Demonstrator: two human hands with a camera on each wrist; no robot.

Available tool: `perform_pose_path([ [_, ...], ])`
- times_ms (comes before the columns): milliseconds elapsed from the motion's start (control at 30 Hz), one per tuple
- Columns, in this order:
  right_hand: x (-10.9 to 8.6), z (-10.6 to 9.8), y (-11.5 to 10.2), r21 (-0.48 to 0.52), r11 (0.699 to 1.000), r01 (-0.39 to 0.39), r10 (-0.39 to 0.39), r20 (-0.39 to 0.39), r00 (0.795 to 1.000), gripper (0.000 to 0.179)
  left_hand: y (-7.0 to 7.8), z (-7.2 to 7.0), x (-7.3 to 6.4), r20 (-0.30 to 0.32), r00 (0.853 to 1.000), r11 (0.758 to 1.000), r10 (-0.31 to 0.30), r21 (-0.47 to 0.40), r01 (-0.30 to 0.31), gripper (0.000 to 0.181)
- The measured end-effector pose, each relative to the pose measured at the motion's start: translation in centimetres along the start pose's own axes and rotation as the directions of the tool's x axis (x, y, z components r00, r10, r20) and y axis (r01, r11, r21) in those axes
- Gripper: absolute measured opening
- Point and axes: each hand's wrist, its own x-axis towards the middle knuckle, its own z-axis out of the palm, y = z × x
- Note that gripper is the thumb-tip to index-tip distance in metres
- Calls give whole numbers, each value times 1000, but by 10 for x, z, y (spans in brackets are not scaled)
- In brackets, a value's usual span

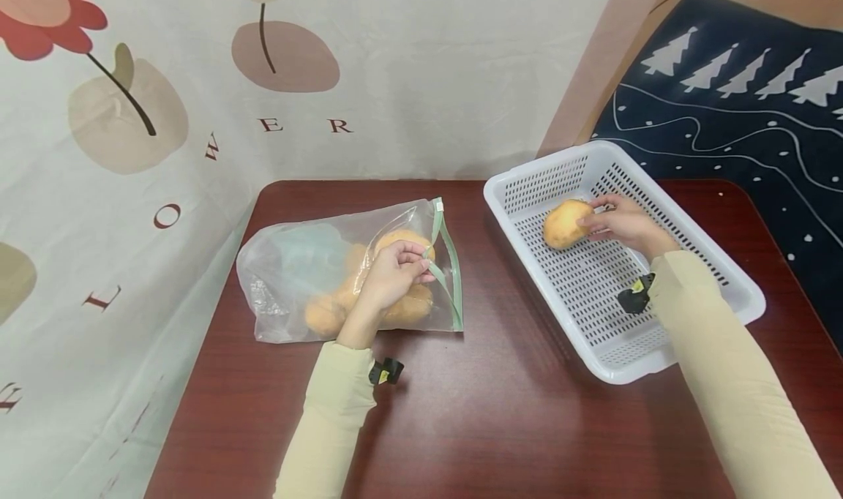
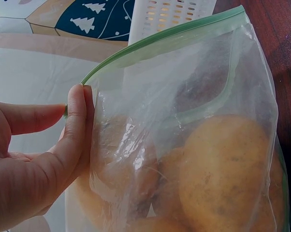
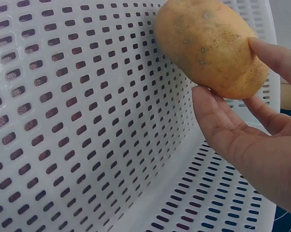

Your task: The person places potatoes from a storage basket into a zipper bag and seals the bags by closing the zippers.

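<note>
My left hand [image 1: 394,276] pinches the green-edged mouth of a clear zip bag [image 1: 263,265] between thumb and fingers. Several potatoes [image 2: 227,169] show through the plastic, lying toward the bag's mouth. Over at the right, my right hand [image 1: 622,226] grips a single potato [image 1: 565,224] by one end, inside a white slotted basket [image 1: 593,371]. In the right wrist view the thumb and fingers [image 3: 218,116] curl around that potato's near end. The green zip strip [image 2: 184,30] bows away from the bag's other side, so the mouth gapes.
The dark red-brown table [image 1: 461,426] carries both the bag and the basket, with a strip of tabletop between them. Behind stands a pale printed cloth [image 1: 428,104] with flowers and letters. A dark blue panel [image 1: 711,133] with white trees hangs at the right.
</note>
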Motion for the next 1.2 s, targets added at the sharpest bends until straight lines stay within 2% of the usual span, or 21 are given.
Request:
perform_pose_path([
  [200, -6, -6, -8, -6, 1000, 21, -21, -45, 999, 41, 1, 0, 0, 1, 1000, 1000, 0, -9, 0, 17],
  [467, -14, -13, -29, 103, 994, 42, -37, -50, 998, 32, 2, 0, 0, 3, 1000, 1000, 2, -8, -2, 17],
  [700, -25, -16, -48, 69, 996, 50, -44, -83, 996, 36, 3, 1, -1, 7, 1000, 1000, 0, 1, 0, 17],
  [1200, -45, -11, -87, 117, 988, 96, -87, -84, 993, 36, 0, 0, 0, 1, 1000, 1000, -2, 8, 2, 16],
])
